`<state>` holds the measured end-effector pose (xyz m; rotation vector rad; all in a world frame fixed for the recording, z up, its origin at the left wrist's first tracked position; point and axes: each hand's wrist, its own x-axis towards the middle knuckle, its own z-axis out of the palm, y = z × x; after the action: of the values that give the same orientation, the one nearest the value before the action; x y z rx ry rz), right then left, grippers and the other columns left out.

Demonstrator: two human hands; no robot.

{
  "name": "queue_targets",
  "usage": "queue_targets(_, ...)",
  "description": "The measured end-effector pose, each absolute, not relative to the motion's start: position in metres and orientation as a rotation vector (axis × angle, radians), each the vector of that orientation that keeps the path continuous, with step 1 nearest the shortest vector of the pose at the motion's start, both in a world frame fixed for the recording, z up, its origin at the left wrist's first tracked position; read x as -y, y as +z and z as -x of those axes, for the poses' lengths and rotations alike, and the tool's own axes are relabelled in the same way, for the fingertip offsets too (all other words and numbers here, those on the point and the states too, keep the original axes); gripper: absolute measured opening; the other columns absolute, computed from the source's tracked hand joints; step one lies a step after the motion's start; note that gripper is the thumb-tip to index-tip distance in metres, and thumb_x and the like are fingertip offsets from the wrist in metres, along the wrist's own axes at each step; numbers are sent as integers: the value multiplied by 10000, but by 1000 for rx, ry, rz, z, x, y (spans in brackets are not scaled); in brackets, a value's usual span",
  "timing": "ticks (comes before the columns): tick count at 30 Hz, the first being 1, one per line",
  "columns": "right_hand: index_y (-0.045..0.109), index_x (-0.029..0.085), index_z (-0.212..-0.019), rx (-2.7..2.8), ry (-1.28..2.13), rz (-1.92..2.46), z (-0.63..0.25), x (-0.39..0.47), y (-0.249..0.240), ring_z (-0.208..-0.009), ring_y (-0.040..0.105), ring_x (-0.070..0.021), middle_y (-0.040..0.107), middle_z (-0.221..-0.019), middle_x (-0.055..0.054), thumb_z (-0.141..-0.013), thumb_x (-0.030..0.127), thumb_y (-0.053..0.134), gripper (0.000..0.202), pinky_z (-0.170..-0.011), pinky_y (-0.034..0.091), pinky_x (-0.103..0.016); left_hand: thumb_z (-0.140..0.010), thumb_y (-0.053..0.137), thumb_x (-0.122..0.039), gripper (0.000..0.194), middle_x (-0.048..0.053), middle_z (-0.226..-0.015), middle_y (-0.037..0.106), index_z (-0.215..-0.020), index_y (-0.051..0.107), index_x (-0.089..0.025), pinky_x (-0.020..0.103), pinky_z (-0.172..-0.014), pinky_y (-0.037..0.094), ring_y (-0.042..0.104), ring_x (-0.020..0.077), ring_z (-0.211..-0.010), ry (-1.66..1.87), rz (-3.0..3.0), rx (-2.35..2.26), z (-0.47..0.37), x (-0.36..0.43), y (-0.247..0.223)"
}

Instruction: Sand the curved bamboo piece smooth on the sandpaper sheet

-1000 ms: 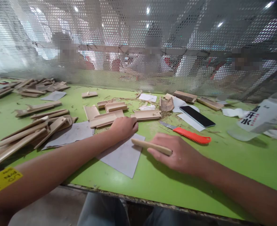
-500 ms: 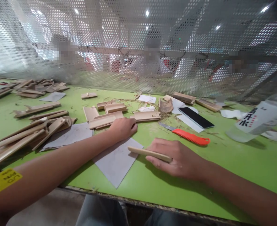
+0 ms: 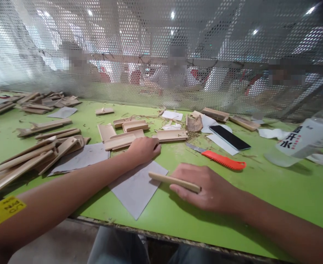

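My right hand (image 3: pixel 198 183) grips a narrow bamboo strip (image 3: pixel 174 181) between thumb and fingers, just above the green table. The strip's free end points left over a square sheet of greyish paper (image 3: pixel 136 194). My left hand (image 3: pixel 144 149) rests closed at the far side of that sheet, fingers curled under; what they hold, if anything, is hidden. Curved bamboo pieces (image 3: pixel 125 139) lie right by it, with another flat piece (image 3: pixel 172 135) to its right. Beyond my right hand is an orange-handled utility knife (image 3: pixel 223 160), its blade out.
A pile of bamboo pieces (image 3: pixel 32 157) lies at left beside stacked paper sheets (image 3: pixel 79 157). A phone (image 3: pixel 229 138), crumpled tissue and a leaning plastic bottle (image 3: pixel 299 139) occupy the right. A perforated metal screen (image 3: pixel 139 80) borders the table's back, with people behind it.
Both hands hold nearly the same places, the bamboo strip still in the right one. The whole view has shifted very slightly.
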<state>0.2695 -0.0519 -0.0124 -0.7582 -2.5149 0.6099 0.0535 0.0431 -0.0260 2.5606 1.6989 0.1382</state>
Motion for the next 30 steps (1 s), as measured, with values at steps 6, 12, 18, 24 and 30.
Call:
queue_targets(6,675,198,-935,2491,629,766,-269,53,-12,-724,561,-148,634,-806,-13,-1038,322,552,203,-655,424,-278,-972,387,-403,376,88,-774,718,-862,691,-211,319,-571,373,653,248,-686,151,-2562,-1702,-54,-44,-27)
queue_targets(12,664,206,-874,2478,548,853,-273,43,-11,-681,543,-146,600,-761,-1,-1036,349,533,253,-627,411,-285,-1000,369,-473,462,71,-735,705,-816,701,-211,312,-569,361,605,211,-640,174,-2559,-1546,-46,-40,-17)
queue_targets(18,590,211,-739,2428,429,969,-274,39,-6,-591,487,-130,543,-674,28,-1006,321,549,292,-574,369,-292,-1011,366,-475,510,76,-747,681,-719,677,-196,325,-558,359,578,195,-634,170,-2554,-1541,-44,-34,-14)
queue_targets(24,522,222,-714,2427,377,1003,-273,41,-7,-570,461,-124,499,-661,34,-998,324,538,302,-557,355,-289,-1020,404,-406,419,100,-932,666,-837,699,-171,325,-575,419,631,200,-709,97,-2611,-1576,-54,-27,-15)
queue_targets(30,502,217,-707,2417,382,1045,-275,39,-9,-592,460,-133,504,-668,26,-990,330,542,308,-567,341,-298,-1026,408,-400,361,110,-1016,700,-1014,696,-182,340,-591,454,685,254,-761,43,-2659,-1663,-54,-20,-10)
